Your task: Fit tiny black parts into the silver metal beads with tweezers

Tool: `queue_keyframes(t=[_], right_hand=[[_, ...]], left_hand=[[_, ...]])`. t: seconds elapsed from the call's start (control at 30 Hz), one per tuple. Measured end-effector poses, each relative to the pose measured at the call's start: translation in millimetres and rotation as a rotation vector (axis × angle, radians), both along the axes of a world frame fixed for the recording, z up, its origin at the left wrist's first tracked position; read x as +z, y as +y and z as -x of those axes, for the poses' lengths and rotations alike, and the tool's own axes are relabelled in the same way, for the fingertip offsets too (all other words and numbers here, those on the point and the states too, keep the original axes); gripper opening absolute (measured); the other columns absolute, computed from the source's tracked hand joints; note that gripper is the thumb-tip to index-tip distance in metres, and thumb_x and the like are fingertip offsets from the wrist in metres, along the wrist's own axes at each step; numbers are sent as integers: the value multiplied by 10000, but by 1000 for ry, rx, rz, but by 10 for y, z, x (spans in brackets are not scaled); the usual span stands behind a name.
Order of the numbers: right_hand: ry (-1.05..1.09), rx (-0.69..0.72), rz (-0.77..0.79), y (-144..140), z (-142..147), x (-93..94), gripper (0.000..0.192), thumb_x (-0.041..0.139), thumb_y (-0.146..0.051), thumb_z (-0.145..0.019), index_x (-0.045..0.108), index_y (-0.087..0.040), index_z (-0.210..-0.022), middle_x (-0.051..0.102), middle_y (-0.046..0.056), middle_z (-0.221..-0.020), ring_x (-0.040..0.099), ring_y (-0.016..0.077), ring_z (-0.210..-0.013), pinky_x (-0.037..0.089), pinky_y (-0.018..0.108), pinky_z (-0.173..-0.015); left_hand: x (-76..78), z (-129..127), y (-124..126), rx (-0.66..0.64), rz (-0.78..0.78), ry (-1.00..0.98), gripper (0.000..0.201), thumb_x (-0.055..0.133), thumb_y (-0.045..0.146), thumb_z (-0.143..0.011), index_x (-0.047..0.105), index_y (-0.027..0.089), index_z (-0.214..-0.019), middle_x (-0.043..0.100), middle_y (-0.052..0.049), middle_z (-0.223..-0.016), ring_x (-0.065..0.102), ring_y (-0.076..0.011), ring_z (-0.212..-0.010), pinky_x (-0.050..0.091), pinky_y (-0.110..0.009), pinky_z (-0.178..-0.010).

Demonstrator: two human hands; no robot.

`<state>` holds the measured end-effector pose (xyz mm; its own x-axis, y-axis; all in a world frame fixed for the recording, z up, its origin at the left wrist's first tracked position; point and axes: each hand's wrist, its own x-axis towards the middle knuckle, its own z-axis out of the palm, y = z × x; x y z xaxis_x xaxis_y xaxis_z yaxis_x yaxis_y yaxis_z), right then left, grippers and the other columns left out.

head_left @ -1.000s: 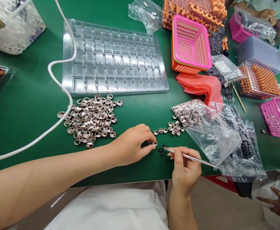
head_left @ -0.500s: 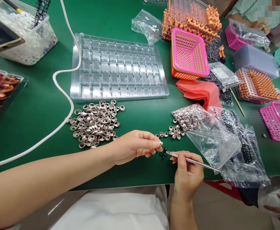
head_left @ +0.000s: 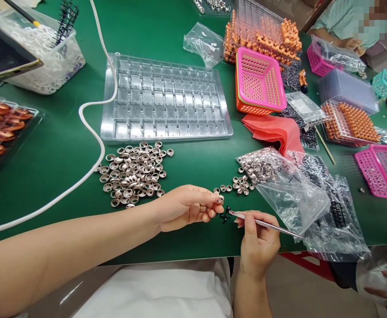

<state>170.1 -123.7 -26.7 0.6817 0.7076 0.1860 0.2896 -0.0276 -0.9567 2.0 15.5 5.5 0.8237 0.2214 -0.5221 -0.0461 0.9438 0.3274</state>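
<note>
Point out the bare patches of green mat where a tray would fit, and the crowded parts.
Bare mat lies between the white cable and the tray of copper parts, and in front of the clear tray, right of the ring pile. Crowded: the right side, around the pink basket and plastic bags.

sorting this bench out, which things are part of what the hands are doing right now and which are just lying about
In hand:
- left hand, pinching a small metal ring
- right hand, holding tweezers
- tiny black parts at the tweezers' tip
- pile of metal rings
- bag of rings

Lying about:
- clear compartment tray
- pink basket
- white cable
- red cloth
</note>
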Motion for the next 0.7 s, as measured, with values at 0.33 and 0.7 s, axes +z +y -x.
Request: queue_keyframes(t=[0.33,0.7], right_hand=[[33,-22,28,-13,9,-11,109,677,-290,-903,605,-212,-928,702,0,-797,684,139,-640,554,272,-594],[44,-23,21,-16,9,-16,98,682,-282,-906,613,-215,-922,703,-6,-793,692,132,-643,562,256,-600]], left_hand=[[-17,-9,-9,0,-87,39,352,930,390,-692,764,108,-823,717,-55,-843,602,-81,-713,492,-153,-637],[-34,-18,-18,4,-159,49,356,933,400,-684,760,120,-821,733,-50,-842,599,-83,-706,484,-173,-650]])
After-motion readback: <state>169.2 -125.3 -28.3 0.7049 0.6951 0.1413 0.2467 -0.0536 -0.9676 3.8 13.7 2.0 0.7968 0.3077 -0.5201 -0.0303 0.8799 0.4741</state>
